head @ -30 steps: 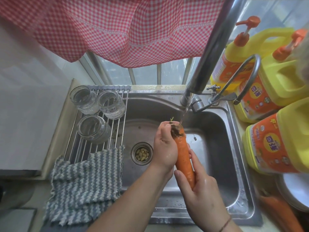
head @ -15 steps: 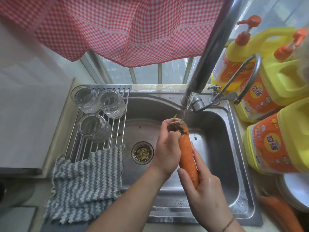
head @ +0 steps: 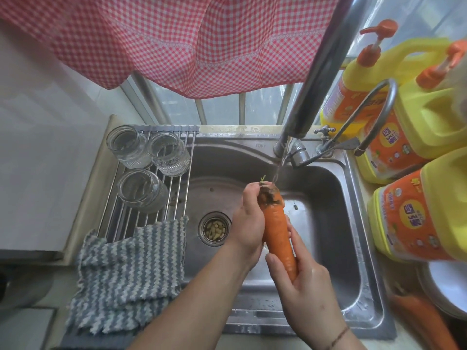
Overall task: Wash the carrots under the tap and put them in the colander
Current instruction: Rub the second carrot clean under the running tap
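A large orange carrot (head: 278, 228) with a dirty, dark top stands nearly upright over the steel sink (head: 328, 198). My right hand (head: 303, 286) grips its lower end from below. My left hand (head: 249, 218) wraps the upper part, fingers curled round the dirty top. A thin stream of water falls from the tap (head: 298, 152) onto the carrot's top. Another carrot (head: 424, 322) lies on the counter at the lower right. A white round rim (head: 444, 286) shows beside it; I cannot tell whether it is the colander.
Three upturned glass jars (head: 141, 188) sit on a roll-up rack over the sink's left side, with a striped grey cloth (head: 126, 274) below them. Yellow detergent jugs (head: 417, 210) crowd the right counter. The drain strainer (head: 214, 228) holds scraps. A red checked curtain (head: 177, 41) hangs above.
Both hands have lifted the carrot slightly toward the tap, and my left hand has slid a little along its upper part. The water keeps running.
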Motion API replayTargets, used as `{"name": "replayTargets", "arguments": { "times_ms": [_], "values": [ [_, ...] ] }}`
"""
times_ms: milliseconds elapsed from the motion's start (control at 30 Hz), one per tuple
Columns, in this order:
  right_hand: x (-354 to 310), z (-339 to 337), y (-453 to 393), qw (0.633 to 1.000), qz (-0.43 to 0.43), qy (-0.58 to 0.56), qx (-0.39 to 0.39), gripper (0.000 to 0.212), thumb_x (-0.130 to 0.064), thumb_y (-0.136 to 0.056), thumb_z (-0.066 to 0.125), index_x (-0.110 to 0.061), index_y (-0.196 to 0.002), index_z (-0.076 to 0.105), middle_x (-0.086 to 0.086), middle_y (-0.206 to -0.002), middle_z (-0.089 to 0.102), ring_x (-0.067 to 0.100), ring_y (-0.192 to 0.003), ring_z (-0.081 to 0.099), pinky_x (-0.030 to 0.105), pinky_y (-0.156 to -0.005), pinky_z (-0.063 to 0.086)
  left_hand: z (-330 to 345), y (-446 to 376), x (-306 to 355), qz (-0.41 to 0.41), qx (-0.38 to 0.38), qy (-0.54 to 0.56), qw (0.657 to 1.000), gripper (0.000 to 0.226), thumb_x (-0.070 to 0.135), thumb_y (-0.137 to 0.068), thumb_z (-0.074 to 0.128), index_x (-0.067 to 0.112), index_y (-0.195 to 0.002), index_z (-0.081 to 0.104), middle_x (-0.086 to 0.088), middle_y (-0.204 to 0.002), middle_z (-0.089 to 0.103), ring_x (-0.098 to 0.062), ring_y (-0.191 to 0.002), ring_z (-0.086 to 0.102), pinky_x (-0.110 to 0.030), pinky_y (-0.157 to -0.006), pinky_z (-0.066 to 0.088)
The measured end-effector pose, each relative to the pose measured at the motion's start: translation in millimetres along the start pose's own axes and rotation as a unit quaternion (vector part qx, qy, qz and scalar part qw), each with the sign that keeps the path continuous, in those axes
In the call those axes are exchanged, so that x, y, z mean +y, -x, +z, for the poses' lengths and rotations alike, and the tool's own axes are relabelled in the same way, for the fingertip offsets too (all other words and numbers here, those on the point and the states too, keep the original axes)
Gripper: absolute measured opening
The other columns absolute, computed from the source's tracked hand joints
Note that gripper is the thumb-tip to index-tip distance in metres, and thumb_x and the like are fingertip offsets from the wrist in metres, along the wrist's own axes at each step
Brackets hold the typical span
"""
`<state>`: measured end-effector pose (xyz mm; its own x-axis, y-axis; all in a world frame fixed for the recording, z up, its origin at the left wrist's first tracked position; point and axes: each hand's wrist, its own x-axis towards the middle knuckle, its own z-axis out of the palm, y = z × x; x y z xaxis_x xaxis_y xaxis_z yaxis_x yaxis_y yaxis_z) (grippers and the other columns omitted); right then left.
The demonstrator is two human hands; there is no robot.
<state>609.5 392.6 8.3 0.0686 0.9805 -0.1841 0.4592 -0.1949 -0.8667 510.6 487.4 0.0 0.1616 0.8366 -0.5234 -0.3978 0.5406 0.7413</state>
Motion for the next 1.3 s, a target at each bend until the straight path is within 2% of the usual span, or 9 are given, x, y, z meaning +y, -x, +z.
{"name": "replayTargets", "arguments": {
  "times_ms": [100, 300, 600, 733, 900, 1000, 1067, 1200, 1300],
  "values": [
    [1.3, -6.7, -4.0, 1.000, -0.001, -0.015, -0.001, 0.064, -0.050, -0.086, 0.055, -0.037, -0.145, 0.034, -0.028, -0.109, 0.063, -0.010, -0.075, 0.063, 0.002, -0.065, 0.041, -3.4, 1.6, -3.1, 0.031, -0.025, -0.019, 0.999, 0.036, 0.044, -0.083, 0.055, 0.023, -0.112, 0.061, -0.016, -0.100, 0.060, -0.033, -0.085, 0.054, -0.051, -0.081, 0.045],
    [9.5, -4.3, 1.0, 1.000, 0.002, 0.008, 0.007, 0.064, -0.050, -0.085, 0.057, -0.042, -0.142, 0.029, -0.015, -0.077, 0.071, 0.002, -0.057, 0.063, 0.007, -0.052, 0.040, -0.9, 3.3, -6.9, 0.094, -0.031, -0.070, 0.993, 0.030, 0.038, -0.070, 0.054, 0.034, -0.099, 0.061, -0.027, -0.101, 0.058, -0.032, -0.081, 0.055, -0.056, -0.078, 0.051],
    [16.2, 4.4, 1.9, 0.996, -0.036, 0.078, 0.041, 0.073, -0.058, -0.086, 0.048, -0.031, -0.151, 0.031, -0.014, -0.107, 0.072, -0.002, -0.062, 0.062, 0.002, -0.056, 0.037, 1.2, 1.1, -9.7, 0.062, -0.043, -0.016, 0.997, 0.031, 0.027, -0.086, 0.043, 0.013, -0.113, 0.046, -0.016, -0.088, 0.056, -0.026, -0.061, 0.057, -0.035, -0.057, 0.052],
    [9.5, -0.2, 1.3, 0.999, -0.013, 0.025, 0.041, 0.065, -0.047, -0.090, 0.056, -0.036, -0.149, 0.030, -0.023, -0.070, 0.064, 0.003, -0.048, 0.056, 0.005, -0.048, 0.036, -5.2, -0.4, -2.9, 0.004, -0.124, -0.004, 0.992, 0.035, 0.030, -0.093, 0.045, 0.015, -0.124, 0.044, -0.014, -0.096, 0.056, -0.027, -0.075, 0.058, -0.042, -0.073, 0.050],
    [2.1, -9.2, -3.7, 0.999, 0.022, -0.010, -0.037, 0.060, -0.061, -0.086, 0.052, -0.049, -0.141, 0.033, -0.019, -0.065, 0.063, 0.007, -0.049, 0.055, 0.015, -0.050, 0.042, 1.5, -0.6, -0.7, 0.021, -0.032, -0.052, 0.998, 0.045, 0.042, -0.094, 0.044, 0.008, -0.123, 0.044, -0.017, -0.094, 0.056, -0.026, -0.067, 0.057, -0.037, -0.060, 0.052],
    [-5.0, -22.3, -23.8, 0.999, 0.013, -0.003, 0.040, 0.068, -0.081, -0.073, 0.049, -0.041, -0.127, 0.057, -0.015, -0.082, 0.065, 0.008, -0.064, 0.061, 0.020, -0.057, 0.050, 2.6, 0.0, 2.1, 0.024, 0.017, -0.046, 0.999, 0.052, 0.049, -0.104, 0.036, 0.001, -0.122, 0.044, -0.017, -0.086, 0.055, -0.023, -0.055, 0.053, -0.030, -0.050, 0.047],
    [-7.0, -27.5, -47.9, 0.995, 0.005, -0.058, 0.081, 0.059, -0.062, -0.071, 0.060, -0.034, -0.123, 0.061, -0.016, -0.097, 0.064, 0.006, -0.081, 0.063, 0.017, -0.065, 0.052, 1.4, 1.5, 3.0, 0.020, 0.024, -0.034, 0.999, 0.054, 0.050, -0.105, 0.029, 0.001, -0.122, 0.047, -0.016, -0.083, 0.058, -0.022, -0.053, 0.054, -0.029, -0.050, 0.047],
    [-14.1, -21.4, -87.7, 0.981, 0.013, -0.193, -0.005, 0.051, -0.021, -0.073, 0.061, -0.027, -0.124, 0.064, -0.007, -0.114, 0.070, 0.012, -0.106, 0.065, 0.032, -0.082, 0.057, 4.6, 6.4, 3.9, 0.035, 0.015, -0.034, 0.999, 0.050, 0.050, -0.105, 0.025, 0.012, -0.120, 0.053, -0.020, -0.076, 0.058, -0.024, -0.051, 0.053, -0.030, -0.049, 0.047],
    [-18.3, -16.4, -91.7, 0.973, 0.023, -0.226, -0.032, 0.046, -0.012, -0.073, 0.057, -0.020, -0.117, 0.069, -0.005, -0.106, 0.074, 0.012, -0.099, 0.070, 0.028, -0.072, 0.059, 8.0, 7.7, 3.3, 0.051, 0.018, -0.044, 0.998, 0.044, 0.046, -0.106, 0.024, 0.015, -0.123, 0.050, -0.020, -0.076, 0.057, -0.025, -0.049, 0.051, -0.029, -0.045, 0.046]
  ]
}}
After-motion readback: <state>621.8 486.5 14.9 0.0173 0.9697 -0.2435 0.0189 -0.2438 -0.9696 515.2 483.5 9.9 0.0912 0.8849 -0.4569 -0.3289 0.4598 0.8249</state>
